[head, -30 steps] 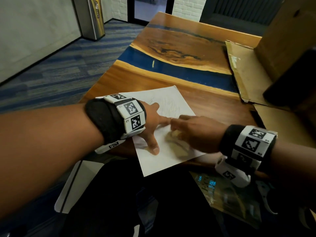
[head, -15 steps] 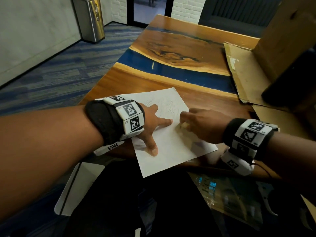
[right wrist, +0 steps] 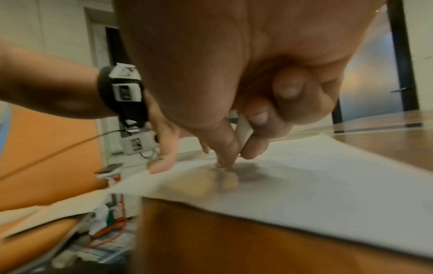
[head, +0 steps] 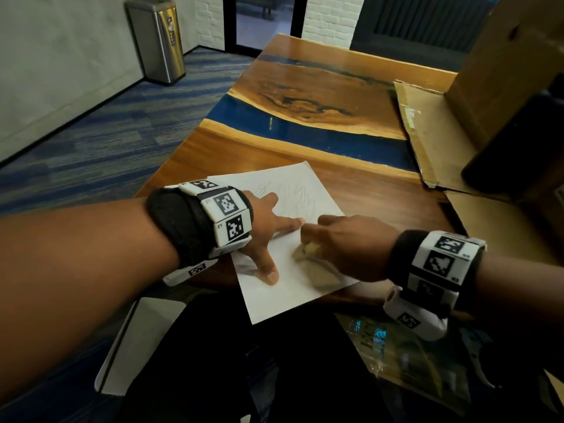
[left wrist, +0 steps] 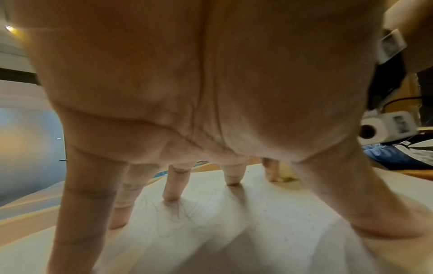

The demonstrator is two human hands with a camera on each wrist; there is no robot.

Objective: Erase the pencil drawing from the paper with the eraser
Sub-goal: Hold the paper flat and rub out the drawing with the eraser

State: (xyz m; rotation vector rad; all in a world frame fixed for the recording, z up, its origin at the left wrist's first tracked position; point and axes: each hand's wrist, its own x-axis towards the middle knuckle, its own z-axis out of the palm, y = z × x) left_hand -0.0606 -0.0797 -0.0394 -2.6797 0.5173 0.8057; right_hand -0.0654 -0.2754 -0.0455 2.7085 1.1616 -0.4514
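Rubbing the small cream eraser (right wrist: 243,129), pinched in my right hand (head: 351,245), across the white paper sheet (head: 293,288) on the wooden counter (head: 366,190), I should stroke lightly toward the faint pencil scribble (head: 300,199) while my left hand (head: 268,227), fingers spread flat, pins the sheet.

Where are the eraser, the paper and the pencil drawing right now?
eraser (right wrist: 243,128): right wrist view, white side showing between thumb and finger.
paper (head: 274,303): head view, bare near corner.
drawing (head: 300,198): head view, zigzag lines beyond the hands.
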